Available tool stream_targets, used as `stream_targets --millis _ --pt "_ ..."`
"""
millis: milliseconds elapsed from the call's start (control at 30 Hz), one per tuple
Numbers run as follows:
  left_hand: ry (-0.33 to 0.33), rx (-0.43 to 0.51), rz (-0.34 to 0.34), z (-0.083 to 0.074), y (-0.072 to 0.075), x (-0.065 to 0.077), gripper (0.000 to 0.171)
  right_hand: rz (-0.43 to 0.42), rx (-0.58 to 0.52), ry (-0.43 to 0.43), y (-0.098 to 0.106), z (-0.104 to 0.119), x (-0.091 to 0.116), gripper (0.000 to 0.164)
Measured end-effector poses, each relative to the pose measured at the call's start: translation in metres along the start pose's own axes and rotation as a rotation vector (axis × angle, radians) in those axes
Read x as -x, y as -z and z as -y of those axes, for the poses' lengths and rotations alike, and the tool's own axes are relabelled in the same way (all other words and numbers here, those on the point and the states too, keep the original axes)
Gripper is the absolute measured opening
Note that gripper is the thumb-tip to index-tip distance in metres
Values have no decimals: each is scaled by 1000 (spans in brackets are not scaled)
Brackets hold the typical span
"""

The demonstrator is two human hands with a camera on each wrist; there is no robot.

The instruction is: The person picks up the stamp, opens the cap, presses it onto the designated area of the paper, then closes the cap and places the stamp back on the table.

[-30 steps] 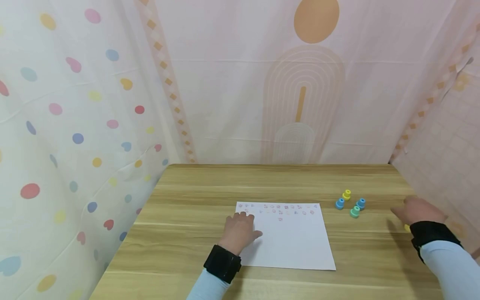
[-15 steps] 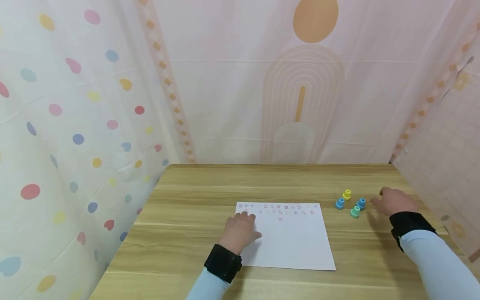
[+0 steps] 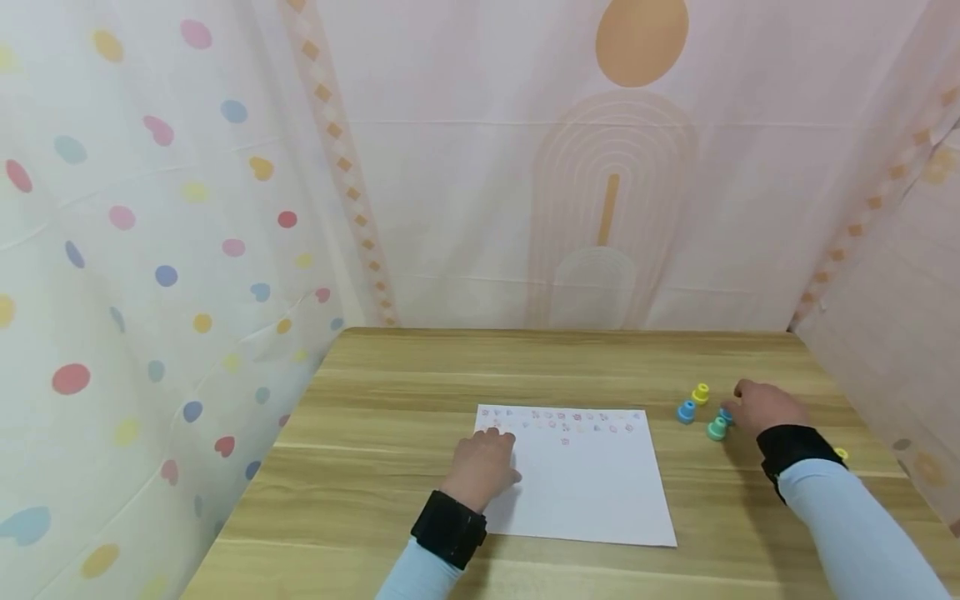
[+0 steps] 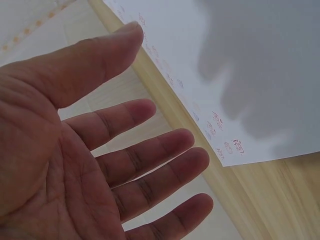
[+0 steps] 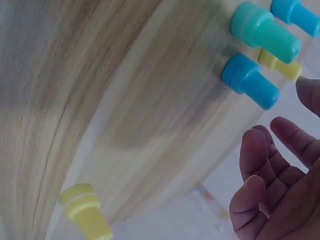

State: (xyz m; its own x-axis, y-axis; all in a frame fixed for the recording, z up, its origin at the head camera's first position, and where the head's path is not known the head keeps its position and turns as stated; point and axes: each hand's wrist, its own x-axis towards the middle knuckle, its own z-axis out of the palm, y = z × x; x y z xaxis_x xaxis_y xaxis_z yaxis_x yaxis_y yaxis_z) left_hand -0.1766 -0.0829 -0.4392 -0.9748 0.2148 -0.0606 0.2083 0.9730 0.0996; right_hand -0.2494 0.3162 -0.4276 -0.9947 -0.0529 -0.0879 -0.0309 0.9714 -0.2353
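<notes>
an upright blue stamper (image 5: 250,81) stands on the surface (image 5: 160,100) beside a green stamper (image 5: 265,32), near the right hand (image 3: 768,407), fingers parted, holding nothing; a narrow pinch should spare its neighbour. left hand (image 3: 480,468), fingers loosely extended, at the paper (image 3: 585,492).

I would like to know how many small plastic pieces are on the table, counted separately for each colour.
Yellow pieces: 2
Blue pieces: 2
Green piece: 1
Total: 5
</notes>
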Motion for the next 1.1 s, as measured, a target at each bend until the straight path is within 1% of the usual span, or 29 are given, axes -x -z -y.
stream_targets --millis 233,433,633,733,967,1100 --pt "-1 7 4 0 0 1 42 -17 6 15 -10 0 -4 37" --pt "-1 -7 -4 -1 1 2 42 -25 0 9 -16 0 -6 31" --pt "-6 -27 -5 0 -1 2 43 -45 -3 12 -18 2 -2 21" --pt "-11 -30 -8 -1 -1 2 43 -43 -10 1 -18 2 1 20" --pt "-3 -9 -5 -3 1 2 43 -28 -30 -22 -14 1 -2 22" --pt "3 -10 -4 -4 1 1 42 -61 -30 -7 -11 4 -1 23"
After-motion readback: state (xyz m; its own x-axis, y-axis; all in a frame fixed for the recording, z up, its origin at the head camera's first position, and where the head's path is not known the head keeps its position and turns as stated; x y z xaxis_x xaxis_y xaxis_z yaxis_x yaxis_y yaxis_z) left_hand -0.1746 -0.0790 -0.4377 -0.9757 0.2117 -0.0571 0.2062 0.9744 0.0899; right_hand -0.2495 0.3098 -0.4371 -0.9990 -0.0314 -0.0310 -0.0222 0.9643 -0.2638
